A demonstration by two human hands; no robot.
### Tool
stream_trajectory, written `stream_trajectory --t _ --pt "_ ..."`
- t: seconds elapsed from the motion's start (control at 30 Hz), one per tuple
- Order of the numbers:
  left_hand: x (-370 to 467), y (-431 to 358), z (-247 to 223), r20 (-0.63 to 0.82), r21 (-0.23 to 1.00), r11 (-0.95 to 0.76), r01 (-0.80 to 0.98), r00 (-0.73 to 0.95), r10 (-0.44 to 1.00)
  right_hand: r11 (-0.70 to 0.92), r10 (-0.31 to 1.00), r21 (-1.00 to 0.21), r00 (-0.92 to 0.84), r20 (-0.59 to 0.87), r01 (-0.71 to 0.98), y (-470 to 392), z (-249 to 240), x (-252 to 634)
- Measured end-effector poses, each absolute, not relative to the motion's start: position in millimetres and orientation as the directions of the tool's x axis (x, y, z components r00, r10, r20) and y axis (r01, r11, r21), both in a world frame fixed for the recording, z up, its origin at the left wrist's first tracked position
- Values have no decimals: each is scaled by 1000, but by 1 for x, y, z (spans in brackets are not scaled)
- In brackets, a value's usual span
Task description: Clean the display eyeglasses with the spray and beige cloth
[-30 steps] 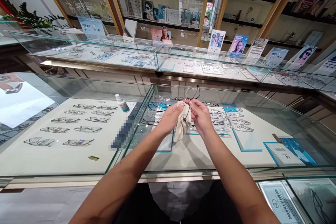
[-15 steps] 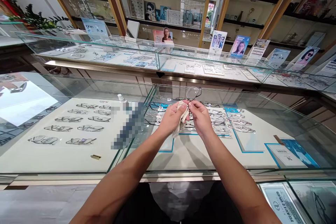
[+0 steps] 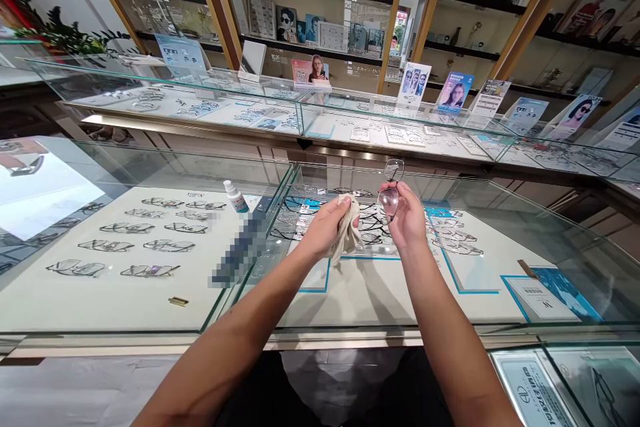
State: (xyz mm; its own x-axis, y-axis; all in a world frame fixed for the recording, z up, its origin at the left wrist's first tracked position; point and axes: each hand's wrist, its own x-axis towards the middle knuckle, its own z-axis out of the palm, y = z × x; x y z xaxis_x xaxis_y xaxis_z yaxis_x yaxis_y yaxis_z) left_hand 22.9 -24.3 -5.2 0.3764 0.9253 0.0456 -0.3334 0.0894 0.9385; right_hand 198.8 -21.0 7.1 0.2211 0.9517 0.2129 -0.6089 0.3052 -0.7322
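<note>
A crumpled beige cleaning cloth (image 3: 349,230) is bunched in my left hand (image 3: 324,225), its loose end hanging below the fingers. My right hand (image 3: 409,219) is closed on a pair of eyeglasses (image 3: 388,203), gripped near the middle of the frame. One lens points up past the fingertips and the other hangs lower on the palm side. Cloth and eyeglasses are apart, with a small gap between the hands. Both hands are above the glass display case, where rows of eyeglasses (image 3: 373,221) lie beneath them.
A white spray bottle (image 3: 235,197) stands on the left part of the counter. Below the glass there, several spectacle frames (image 3: 127,228) lie in rows near a small gold clip (image 3: 179,301). Another glass showcase (image 3: 300,113) with sign cards runs across behind.
My right hand has moved right and up with the eyeglasses, away from the cloth. The eyeglasses have turned so that both lenses show. My left hand still holds the cloth.
</note>
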Motion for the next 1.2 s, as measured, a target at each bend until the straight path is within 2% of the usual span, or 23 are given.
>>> stream_trajectory --t 0.17,0.27,0.37,0.47,0.6,0.7,0.8,0.93,1.03,1.1,1.2 --pt "24 -29 -5 40 950 131 -282 527 849 295 955 -719 217 201 -630 -21 7 198" --pt "21 -32 -3 -31 976 169 -141 670 741 278 960 -713 200 194 -644 -21 9 199" --pt "21 -34 1 -62 998 59 33 773 631 268 963 -718 154 222 -643 -22 11 202" --pt "23 -37 -1 -46 989 -100 113 859 509 273 957 -747 93 275 -606 -24 12 203" --pt "29 -43 -13 -126 980 -96 172 922 365 295 945 -773 55 321 -561 -26 12 202" --pt "32 -45 -22 -131 976 -119 181 930 342 321 939 -788 69 337 -525 -27 13 201" --pt "34 -43 -24 -40 967 -215 138 913 407 351 932 -806 96 349 -477 -26 13 201" --pt "31 -36 -17 145 939 -329 99 754 641 396 917 -826 119 381 -401 -27 13 202" --pt "27 -34 -14 371 870 -467 161 411 833 450 892 -833 130 432 -322 -29 14 201" --pt "22 -33 -13 558 778 -574 256 141 818 487 874 -842 130 469 -232 -31 16 201" --pt "16 -27 -11 777 597 -681 424 -91 623 539 839 -842 108 533 -35 -36 18 201"
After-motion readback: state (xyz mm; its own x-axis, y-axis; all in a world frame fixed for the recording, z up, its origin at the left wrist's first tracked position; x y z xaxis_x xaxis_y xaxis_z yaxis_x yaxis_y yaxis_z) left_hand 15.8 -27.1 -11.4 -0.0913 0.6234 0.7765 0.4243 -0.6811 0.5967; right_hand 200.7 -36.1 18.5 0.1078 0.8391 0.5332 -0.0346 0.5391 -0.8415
